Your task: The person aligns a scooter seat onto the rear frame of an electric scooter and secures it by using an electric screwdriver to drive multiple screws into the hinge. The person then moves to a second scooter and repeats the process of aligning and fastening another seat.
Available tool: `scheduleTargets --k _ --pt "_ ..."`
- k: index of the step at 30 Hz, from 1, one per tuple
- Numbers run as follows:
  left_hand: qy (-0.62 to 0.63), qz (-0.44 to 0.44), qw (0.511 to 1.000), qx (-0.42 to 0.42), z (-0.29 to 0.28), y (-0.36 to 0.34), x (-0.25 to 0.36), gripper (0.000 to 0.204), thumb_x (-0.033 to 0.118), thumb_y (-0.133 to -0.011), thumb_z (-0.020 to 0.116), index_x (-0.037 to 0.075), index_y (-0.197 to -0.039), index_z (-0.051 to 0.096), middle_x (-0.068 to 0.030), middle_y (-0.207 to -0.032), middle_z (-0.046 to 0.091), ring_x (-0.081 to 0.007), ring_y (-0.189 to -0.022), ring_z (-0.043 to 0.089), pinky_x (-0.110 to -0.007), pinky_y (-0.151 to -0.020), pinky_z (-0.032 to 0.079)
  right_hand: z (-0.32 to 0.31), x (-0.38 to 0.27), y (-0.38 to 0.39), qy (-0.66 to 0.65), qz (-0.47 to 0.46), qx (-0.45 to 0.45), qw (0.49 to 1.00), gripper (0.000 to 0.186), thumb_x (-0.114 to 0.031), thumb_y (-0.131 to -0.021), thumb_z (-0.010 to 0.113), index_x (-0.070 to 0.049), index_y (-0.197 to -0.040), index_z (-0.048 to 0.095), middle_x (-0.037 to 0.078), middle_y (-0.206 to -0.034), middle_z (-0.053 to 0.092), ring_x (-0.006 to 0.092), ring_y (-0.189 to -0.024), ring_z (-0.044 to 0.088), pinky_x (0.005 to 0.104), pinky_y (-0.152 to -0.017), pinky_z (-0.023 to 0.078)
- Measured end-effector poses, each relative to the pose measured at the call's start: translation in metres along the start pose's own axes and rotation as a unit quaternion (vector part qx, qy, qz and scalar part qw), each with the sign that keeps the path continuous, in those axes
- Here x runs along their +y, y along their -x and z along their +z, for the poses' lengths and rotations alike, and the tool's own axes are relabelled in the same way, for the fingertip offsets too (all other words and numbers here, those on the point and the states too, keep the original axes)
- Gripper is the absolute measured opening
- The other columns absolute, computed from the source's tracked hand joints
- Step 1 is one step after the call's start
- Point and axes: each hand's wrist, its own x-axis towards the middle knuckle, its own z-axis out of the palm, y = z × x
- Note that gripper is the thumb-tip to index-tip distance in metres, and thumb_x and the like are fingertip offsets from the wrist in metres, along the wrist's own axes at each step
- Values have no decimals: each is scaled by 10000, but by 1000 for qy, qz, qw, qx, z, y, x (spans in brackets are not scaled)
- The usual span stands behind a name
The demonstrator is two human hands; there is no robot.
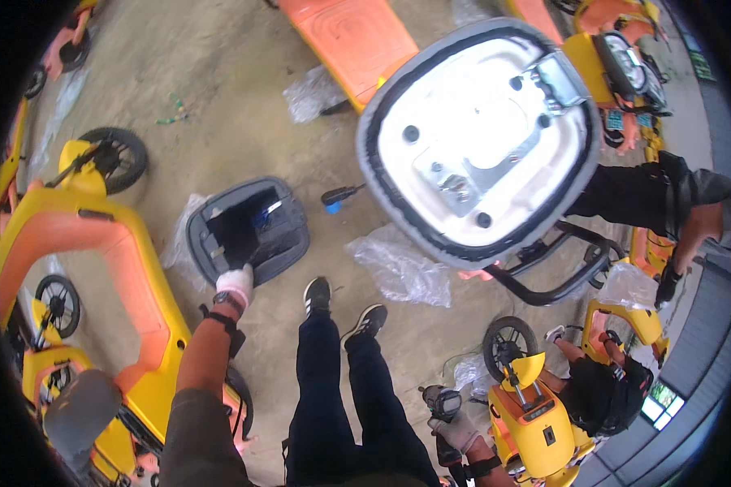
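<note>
My left hand [235, 289], in a pale glove, is closed on the near rim of a dark grey storage bin [288, 247]. The bin is open at the top, with a small blue-and-white item [270, 213] inside. Low in the picture, my gloved right hand [458, 433] is wrapped round what looks like a cordless drill [442, 401], partly hidden by the hand. Ahead and to the right, a raised scooter seat [483, 191] shows its white underside, metal plate and hinge; neither hand touches it.
A yellow-and-orange scooter frame [142, 268] stands at my left. Plastic film [402, 264] and a black tool [341, 195] lie on the floor. Another scooter [536, 414] stands at the right beside a crouching person [605, 390]. A second person's arm [694, 235] shows farther right.
</note>
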Motion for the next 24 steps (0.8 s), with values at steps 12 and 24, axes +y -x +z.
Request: scheduleTargets --k 12,24 --pt "328 36 942 62 -20 99 68 403 408 -812 689 15 -899 697 -142 -741 668 -246 -687 642 -369 -667 507 -35 13 39 -66 -47 59 995 326 -99 -782 739 -23 -1051 570 35 -840 589 154 -649 605 318 -548 556" --pt "541 149 803 202 -219 175 155 231 253 -861 639 34 -788 646 -17 -615 562 -131 -493 497 -295 -461 389 -95 -44 87 -232 -169 175 942 242 -118 -807 669 -29 -1018 595 80 -778 636 177 -579 610 305 -518 496"
